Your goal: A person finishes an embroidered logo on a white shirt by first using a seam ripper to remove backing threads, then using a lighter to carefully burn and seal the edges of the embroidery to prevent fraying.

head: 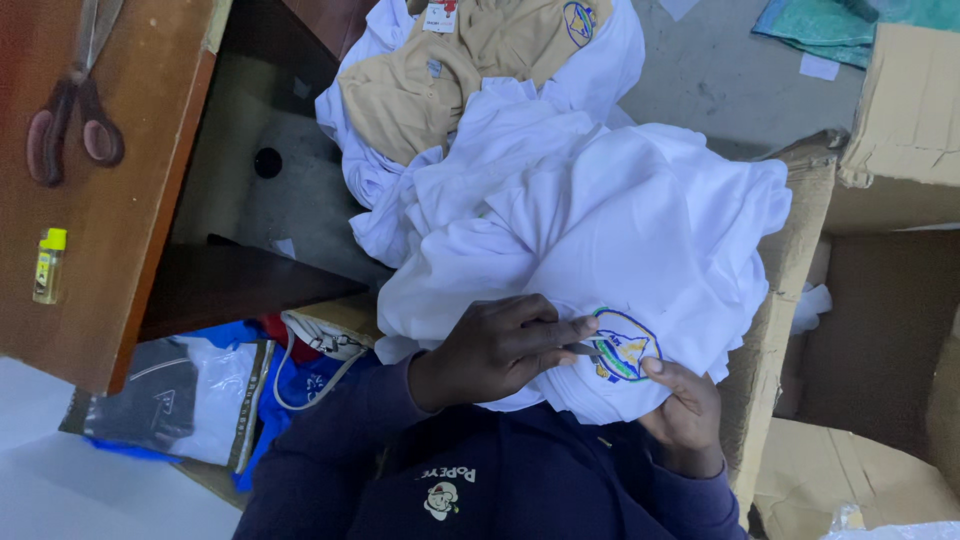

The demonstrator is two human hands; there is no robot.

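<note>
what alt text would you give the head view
Two hands work on a white garment's embroidered crest: the left hand pinches a small dark tool at it, the right hand grips the fabric below. A tan shirt lies behind; scissors rest on a wooden table.

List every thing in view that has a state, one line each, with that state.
White garment: crumpled, embroidered badge facing up.
Left hand: pinching a small dark tool at the badge.
Right hand: gripping the cloth beside the badge.
Tan garment: bunched on the pile.
Scissors: closed, on the wooden table.
Cardboard box: open.
</note>
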